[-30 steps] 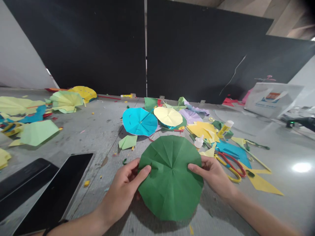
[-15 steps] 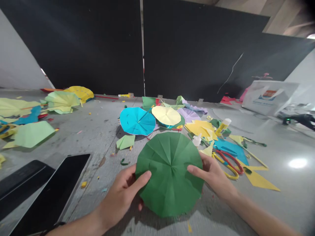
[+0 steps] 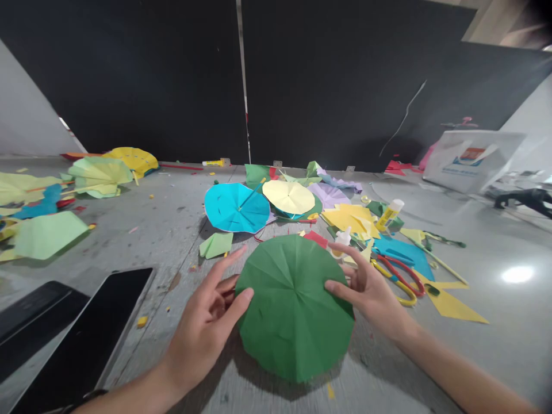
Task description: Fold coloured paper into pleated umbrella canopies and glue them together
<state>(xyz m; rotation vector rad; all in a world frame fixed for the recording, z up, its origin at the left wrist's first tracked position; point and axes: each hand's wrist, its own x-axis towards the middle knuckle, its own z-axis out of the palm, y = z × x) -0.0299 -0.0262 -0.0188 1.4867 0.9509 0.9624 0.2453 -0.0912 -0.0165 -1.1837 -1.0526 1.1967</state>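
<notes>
A round, pleated green paper disc (image 3: 297,310), like a small parasol canopy, fills the space between my hands near the front of the table. My left hand (image 3: 211,313) grips its left rim, thumb at the edge and curled fingers partly behind, the index finger stretched out. On the opposite rim, my right hand (image 3: 366,287) has its thumb on top and its index finger pointing away from the paper. Fold lines meet at the disc's centre; its underside is hidden. Just beyond it stand a small white bottle (image 3: 343,237) and a light green paper scrap (image 3: 216,245).
Behind lie a blue paper parasol (image 3: 237,208) and a cream one (image 3: 288,196). Scissors (image 3: 399,279), a glue stick (image 3: 390,215) and yellow paper (image 3: 351,219) are at right. A phone (image 3: 88,339) rests at left. A black panel (image 3: 345,86) closes off the back.
Both index fingers have lifted and stretched away from the green disc, while the thumbs stay at its sides. My view has shifted slightly.
</notes>
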